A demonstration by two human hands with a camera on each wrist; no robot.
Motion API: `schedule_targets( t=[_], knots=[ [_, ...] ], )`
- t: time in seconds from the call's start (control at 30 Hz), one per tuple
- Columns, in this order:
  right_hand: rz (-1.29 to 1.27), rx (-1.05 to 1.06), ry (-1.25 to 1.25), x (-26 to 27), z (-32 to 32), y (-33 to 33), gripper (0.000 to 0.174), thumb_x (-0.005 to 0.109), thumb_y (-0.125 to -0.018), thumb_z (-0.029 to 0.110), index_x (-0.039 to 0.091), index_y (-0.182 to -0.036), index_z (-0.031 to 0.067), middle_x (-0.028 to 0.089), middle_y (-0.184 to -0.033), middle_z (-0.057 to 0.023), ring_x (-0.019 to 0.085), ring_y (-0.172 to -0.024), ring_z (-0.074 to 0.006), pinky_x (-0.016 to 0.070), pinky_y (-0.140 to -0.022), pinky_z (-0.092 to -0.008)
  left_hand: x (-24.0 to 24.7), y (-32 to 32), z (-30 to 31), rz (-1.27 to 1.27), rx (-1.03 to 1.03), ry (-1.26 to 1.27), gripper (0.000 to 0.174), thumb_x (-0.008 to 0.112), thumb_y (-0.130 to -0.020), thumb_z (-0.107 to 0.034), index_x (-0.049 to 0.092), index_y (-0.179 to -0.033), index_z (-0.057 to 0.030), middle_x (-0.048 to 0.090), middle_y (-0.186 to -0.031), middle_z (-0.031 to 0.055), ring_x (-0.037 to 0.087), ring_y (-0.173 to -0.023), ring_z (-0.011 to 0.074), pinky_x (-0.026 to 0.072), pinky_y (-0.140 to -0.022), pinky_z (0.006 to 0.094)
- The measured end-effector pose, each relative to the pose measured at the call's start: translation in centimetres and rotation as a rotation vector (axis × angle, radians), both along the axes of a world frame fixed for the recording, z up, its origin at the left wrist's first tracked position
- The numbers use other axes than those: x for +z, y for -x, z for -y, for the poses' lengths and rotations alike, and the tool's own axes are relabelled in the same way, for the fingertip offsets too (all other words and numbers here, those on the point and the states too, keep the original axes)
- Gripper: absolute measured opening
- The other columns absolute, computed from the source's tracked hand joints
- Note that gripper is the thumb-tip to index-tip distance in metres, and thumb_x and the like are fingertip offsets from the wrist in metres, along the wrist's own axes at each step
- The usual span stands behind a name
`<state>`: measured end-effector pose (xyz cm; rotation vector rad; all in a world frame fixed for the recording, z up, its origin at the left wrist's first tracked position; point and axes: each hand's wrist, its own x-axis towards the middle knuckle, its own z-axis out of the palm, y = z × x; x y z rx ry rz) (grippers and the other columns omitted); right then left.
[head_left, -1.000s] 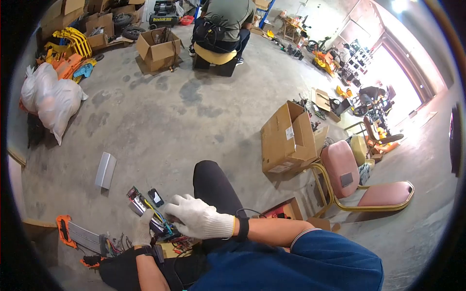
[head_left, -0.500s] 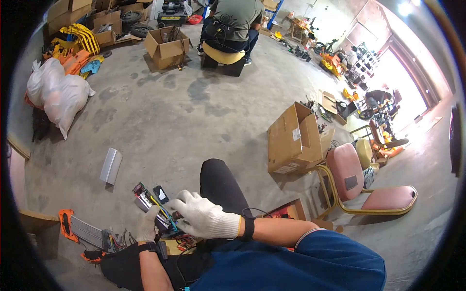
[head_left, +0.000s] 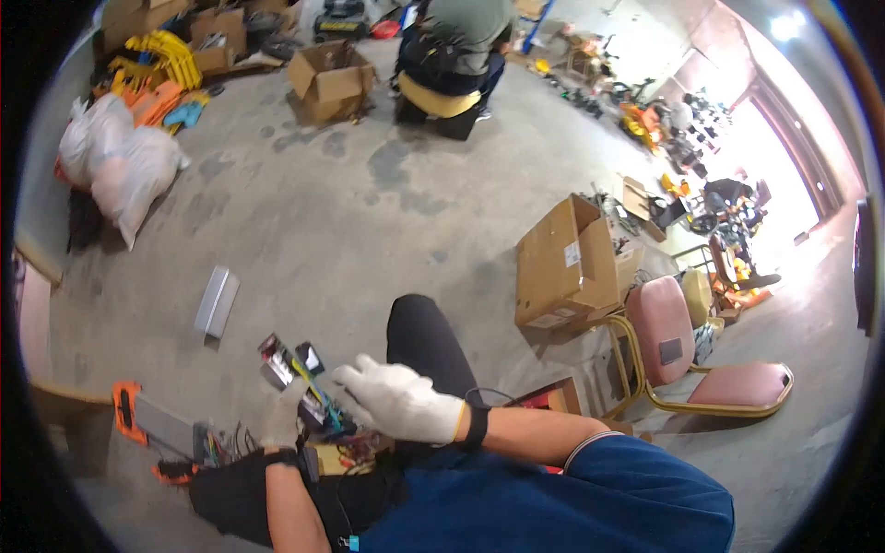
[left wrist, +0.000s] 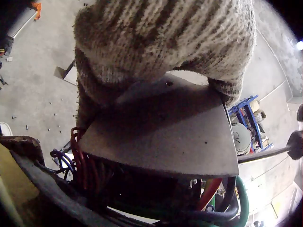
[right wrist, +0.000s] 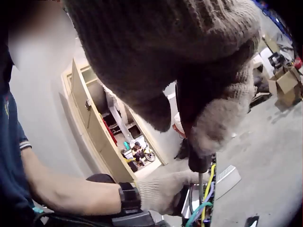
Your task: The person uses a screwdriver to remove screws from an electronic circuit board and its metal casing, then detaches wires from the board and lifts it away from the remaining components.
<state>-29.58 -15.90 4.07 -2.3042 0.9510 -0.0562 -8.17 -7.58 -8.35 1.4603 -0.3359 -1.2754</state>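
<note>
My left hand (head_left: 284,415), in a white knit glove, grips a flat metal-cased electronic unit (left wrist: 161,132) with red, blue and green wires along its edge. Gloved as well, my right hand (head_left: 401,401) holds a screwdriver (right wrist: 197,163) by its dark handle, the fingers curled round it. Its thin shaft (right wrist: 200,181) points down at the unit beside the yellow and blue wires (right wrist: 207,189). The screwdriver's tip is hidden in the left wrist view. Just beyond the unit in the head view is a small black item with a white label (head_left: 310,358).
A silver metal casing (head_left: 217,302) lies on the floor ahead. To the left is a grey bar with orange ends (head_left: 161,431). A large cardboard box (head_left: 562,267) and a pink chair (head_left: 659,332) stand to the right. Another person (head_left: 456,55) sits at the back.
The head view has tilted, so the floor objects sit farther right and higher. Both hands keep close to the same place, left on the unit and right above it.
</note>
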Motion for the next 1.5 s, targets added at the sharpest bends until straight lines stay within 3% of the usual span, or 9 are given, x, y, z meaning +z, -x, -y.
schedule_targets(
  t=[0.07, 0.1, 0.17, 0.2, 0.27, 0.6, 0.77, 1.37, 1.5],
  knots=[
    [0.261, 0.096, 0.122, -1.1, 0.6, 0.9, 0.025, 0.074, -0.099, 0.027, 0.070, -0.118, 0.0108, 0.066, -0.105, -0.0178, 0.069, -0.098, -0.0418, 0.0589, -0.084, -0.0530, -6.0, -1.7, -0.9, 0.035, -0.065, -0.077, 0.048, 0.081, -0.093, -0.023, 0.067, -0.134, -0.0020, 0.070, -0.112, 0.0064, 0.072, -0.099, 0.0201, 0.0609, -0.081, 0.0388],
    [0.228, 0.105, 0.139, -0.9, 0.9, 0.8, 0.024, 0.078, -0.093, 0.022, 0.073, -0.113, 0.0113, 0.068, -0.104, -0.0157, 0.067, -0.101, -0.0405, 0.0566, -0.087, -0.0521, -6.5, -1.4, -0.3, 0.262, -0.078, -0.170, 0.048, 0.079, -0.092, -0.048, 0.082, -0.104, -0.0014, 0.077, -0.090, 0.0045, 0.072, -0.080, 0.0172, 0.0570, -0.073, 0.0401],
    [0.197, 0.108, 0.115, -0.4, 1.0, 0.8, 0.026, 0.082, -0.089, 0.020, 0.074, -0.112, 0.0103, 0.070, -0.108, -0.0154, 0.068, -0.100, -0.0400, 0.0564, -0.087, -0.0515, -1.9, -0.6, -0.4, 0.478, -0.085, -0.119, 0.041, 0.082, -0.090, -0.042, 0.081, -0.106, -0.0034, 0.076, -0.091, 0.0054, 0.070, -0.072, 0.0185, 0.0576, -0.071, 0.0390],
    [0.188, 0.071, 0.124, -0.7, 1.0, 0.7, 0.032, 0.082, -0.090, 0.022, 0.072, -0.117, 0.0087, 0.071, -0.112, -0.0159, 0.069, -0.106, -0.0403, 0.0575, -0.090, -0.0508, 2.1, 0.1, 0.1, 0.333, -0.094, -0.199, 0.038, 0.084, -0.087, -0.033, 0.074, -0.110, -0.0037, 0.073, -0.094, 0.0053, 0.070, -0.075, 0.0170, 0.0589, -0.071, 0.0376],
    [0.103, -0.058, 0.061, 0.5, 0.4, 0.0, 0.037, 0.077, -0.098, 0.025, 0.067, -0.128, 0.0063, 0.067, -0.112, -0.0217, 0.073, -0.102, -0.0446, 0.0622, -0.089, -0.0505, -0.4, -0.5, 0.2, 0.307, -0.032, 0.053, 0.046, 0.085, -0.085, -0.026, 0.065, -0.119, -0.0013, 0.069, -0.097, 0.0054, 0.069, -0.080, 0.0174, 0.0610, -0.072, 0.0376],
    [0.280, 0.047, 0.029, -0.1, 0.7, 0.2, 0.025, 0.074, -0.094, 0.008, 0.067, -0.118, 0.0052, 0.067, -0.111, -0.0184, 0.072, -0.100, -0.0403, 0.0596, -0.085, -0.0484, -3.6, -1.2, 0.0, 0.079, -0.037, -0.028, 0.083, 0.088, -0.084, -0.029, 0.039, -0.143, 0.0008, 0.064, -0.115, 0.0114, 0.069, -0.090, 0.0181, 0.0631, -0.076, 0.0346],
    [0.313, 0.055, 0.063, 0.3, 0.9, 0.3, 0.030, 0.072, -0.092, -0.001, 0.068, -0.121, 0.0017, 0.071, -0.112, -0.0180, 0.076, -0.099, -0.0363, 0.0629, -0.087, -0.0411, -4.6, -1.4, 0.0, 0.158, -0.043, -0.034, 0.084, 0.089, -0.084, -0.030, 0.039, -0.144, 0.0010, 0.065, -0.115, 0.0111, 0.069, -0.090, 0.0181, 0.0630, -0.076, 0.0346],
    [0.127, -0.106, -0.086, 0.9, 0.6, -0.3, 0.024, 0.075, -0.095, 0.013, 0.068, -0.117, 0.0072, 0.067, -0.110, -0.0184, 0.069, -0.107, -0.0413, 0.0585, -0.090, -0.0505, -3.3, -1.1, 0.3, 0.080, -0.038, 0.014, 0.069, 0.090, -0.084, -0.026, 0.051, -0.135, 0.0006, 0.067, -0.111, 0.0102, 0.071, -0.093, 0.0181, 0.0638, -0.078, 0.0356],
    [0.142, 0.117, 0.031, 0.6, 2.0, 0.1, 0.022, 0.076, -0.099, 0.018, 0.071, -0.118, 0.0085, 0.069, -0.111, -0.0187, 0.073, -0.102, -0.0423, 0.0592, -0.088, -0.0503, -4.7, -1.1, 0.2, 0.062, 0.013, 0.052, 0.074, 0.089, -0.085, -0.024, 0.046, -0.140, -0.0002, 0.065, -0.113, 0.0102, 0.070, -0.092, 0.0183, 0.0643, -0.077, 0.0364]
  ],
)
